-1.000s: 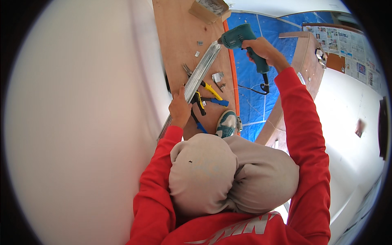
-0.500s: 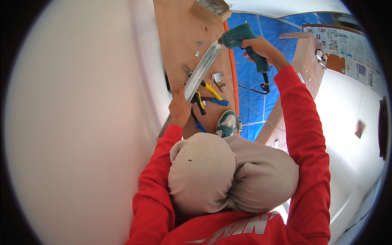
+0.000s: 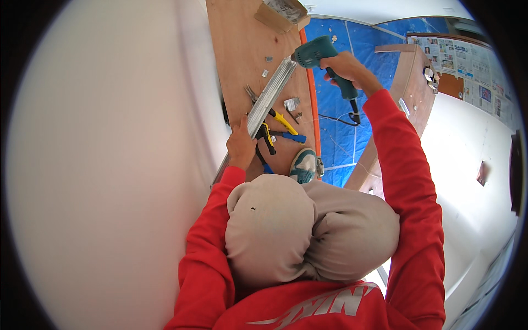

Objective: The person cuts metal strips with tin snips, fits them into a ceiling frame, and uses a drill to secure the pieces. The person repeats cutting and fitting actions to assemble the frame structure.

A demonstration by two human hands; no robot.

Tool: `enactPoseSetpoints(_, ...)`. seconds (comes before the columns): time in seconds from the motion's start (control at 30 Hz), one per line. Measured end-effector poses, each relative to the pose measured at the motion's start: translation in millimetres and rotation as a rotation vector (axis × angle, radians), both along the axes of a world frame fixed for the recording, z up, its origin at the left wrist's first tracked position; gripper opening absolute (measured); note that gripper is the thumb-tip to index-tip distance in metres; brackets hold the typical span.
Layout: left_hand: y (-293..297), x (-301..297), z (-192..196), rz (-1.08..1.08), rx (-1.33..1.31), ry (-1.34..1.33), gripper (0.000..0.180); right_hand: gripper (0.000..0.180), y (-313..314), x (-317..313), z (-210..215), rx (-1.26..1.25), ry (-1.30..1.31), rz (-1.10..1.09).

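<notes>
A long bundle of silvery metal channels (image 3: 271, 94) slants over the wooden board, its far end up and to the right. My left hand (image 3: 241, 147) is closed around its lower part, thumb side against the metal. In my right hand (image 3: 348, 68) is a teal corded power drill (image 3: 314, 51), gripped by its handle. The drill's nose meets the far end of the channels; the bit and its exact contact point cannot be made out. Beneath the channels lie pliers with yellow handles (image 3: 285, 122) and a tool with blue handles (image 3: 295, 137).
Small metal offcuts (image 3: 291, 103) are scattered on the wooden board (image 3: 236, 44). A cardboard box (image 3: 278, 16) stands at its far end. Along the right edge runs an orange strip (image 3: 314, 93), with blue sheeting (image 3: 330, 132) beyond. A white wall (image 3: 110, 165) rises close on the left.
The drill's rear end has dipped slightly, and my right hand has shifted a little to the left with it. My left hand keeps its grip on the channels.
</notes>
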State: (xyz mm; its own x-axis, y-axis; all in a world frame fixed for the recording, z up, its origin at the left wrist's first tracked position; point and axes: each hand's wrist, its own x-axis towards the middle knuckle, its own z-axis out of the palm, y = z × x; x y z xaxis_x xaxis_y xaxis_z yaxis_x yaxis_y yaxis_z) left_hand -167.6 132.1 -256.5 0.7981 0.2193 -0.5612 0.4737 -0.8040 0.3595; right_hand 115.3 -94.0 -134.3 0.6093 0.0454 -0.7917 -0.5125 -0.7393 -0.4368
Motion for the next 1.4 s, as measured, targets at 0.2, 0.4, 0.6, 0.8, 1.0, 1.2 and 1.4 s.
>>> enactPoseSetpoints(0.2, 2, -2, -2, -0.011, 0.014, -0.024, 0.090, 0.038, 6, 6, -3, 0.057, -0.010, 0.009)
enactPoseSetpoints(0.4, 1, -4, -4, -0.001, 0.017, -0.018, 0.088, 0.038, 12, 7, 9, 0.052, -0.067, 0.047)
enactPoseSetpoints(0.6, 3, 0, -5, 0.046, -0.061, 0.046, 0.083, 0.038, -15, -4, 98, 0.154, -0.163, -0.001)
enactPoseSetpoints(0.8, 23, 20, 23, 0.089, -0.125, -0.086, 0.078, 0.034, -62, -64, 162, 0.218, -0.345, -0.163)
enactPoseSetpoints(1.0, 42, 80, 100, 0.280, -0.338, -0.325, 0.070, 0.028, -87, -135, 157, 0.232, -0.381, -0.353)
enactPoseSetpoints(1.2, 36, 152, 140, 0.518, -0.627, -0.304, 0.051, 0.024, -103, -166, 118, 0.205, -0.184, -0.381)
enactPoseSetpoints(1.4, 23, 232, 81, 0.651, -1.085, -0.451, 0.042, 0.025, -106, -178, 93, 0.200, -0.168, -0.440)
